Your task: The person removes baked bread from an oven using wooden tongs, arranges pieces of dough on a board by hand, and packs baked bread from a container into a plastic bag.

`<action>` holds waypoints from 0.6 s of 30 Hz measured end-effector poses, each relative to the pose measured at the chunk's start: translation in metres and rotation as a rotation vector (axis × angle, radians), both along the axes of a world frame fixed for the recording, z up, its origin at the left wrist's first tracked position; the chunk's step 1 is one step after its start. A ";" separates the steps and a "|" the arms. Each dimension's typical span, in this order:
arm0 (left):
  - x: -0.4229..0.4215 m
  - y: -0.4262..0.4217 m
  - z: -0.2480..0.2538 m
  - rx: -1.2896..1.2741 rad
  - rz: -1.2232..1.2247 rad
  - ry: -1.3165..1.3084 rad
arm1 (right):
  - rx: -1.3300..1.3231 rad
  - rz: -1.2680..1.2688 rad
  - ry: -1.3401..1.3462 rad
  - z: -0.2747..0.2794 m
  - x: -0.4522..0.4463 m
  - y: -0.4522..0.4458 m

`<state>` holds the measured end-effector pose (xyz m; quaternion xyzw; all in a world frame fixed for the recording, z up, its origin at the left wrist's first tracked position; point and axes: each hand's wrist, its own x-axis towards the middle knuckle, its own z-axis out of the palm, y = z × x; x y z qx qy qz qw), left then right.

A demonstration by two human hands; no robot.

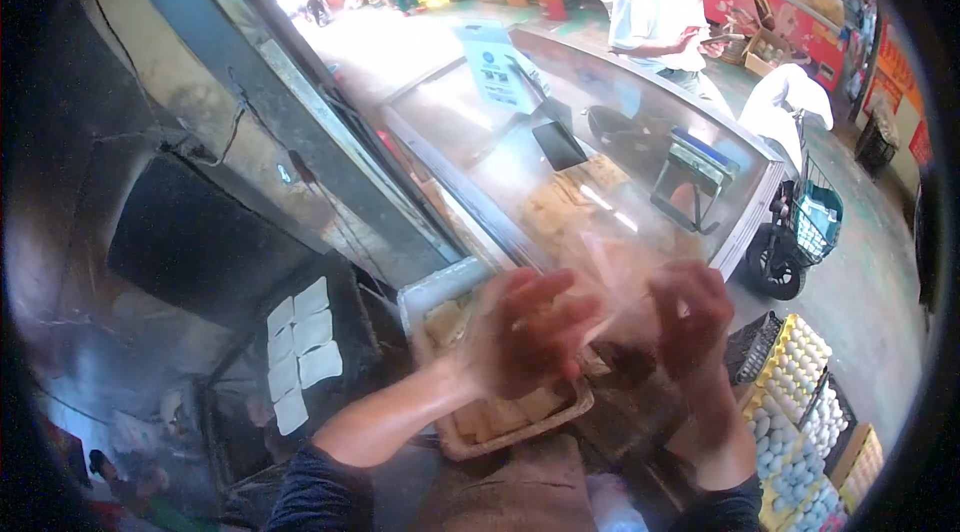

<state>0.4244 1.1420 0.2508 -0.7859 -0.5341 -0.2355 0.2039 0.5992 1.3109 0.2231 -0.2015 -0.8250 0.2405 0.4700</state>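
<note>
My left hand is above a shallow tray of flat, pale brown square pieces, its fingers curled together. To its right my right hand is closed too. Stretched between both hands is a thin, see-through plastic bag, smeared by motion; both hands seem to grip its edges. Whether anything is inside it I cannot make out. Just beyond the bag, more flat browned pieces lie behind the glass of a counter case.
A glass display case stands ahead, with a scale. At left, white squares lie on a dark surface. Egg trays are stacked at right. A person stands beyond the case near a scooter.
</note>
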 end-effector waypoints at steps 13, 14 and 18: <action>0.061 0.053 0.027 -0.323 -0.233 -0.803 | -0.639 -0.040 0.205 0.086 0.095 0.003; 0.056 0.044 0.018 -0.326 -0.156 -0.767 | -0.668 -0.071 0.148 0.094 0.101 0.022; 0.032 0.001 -0.025 -0.373 -0.032 -0.746 | -0.301 -0.263 0.006 0.099 0.082 0.097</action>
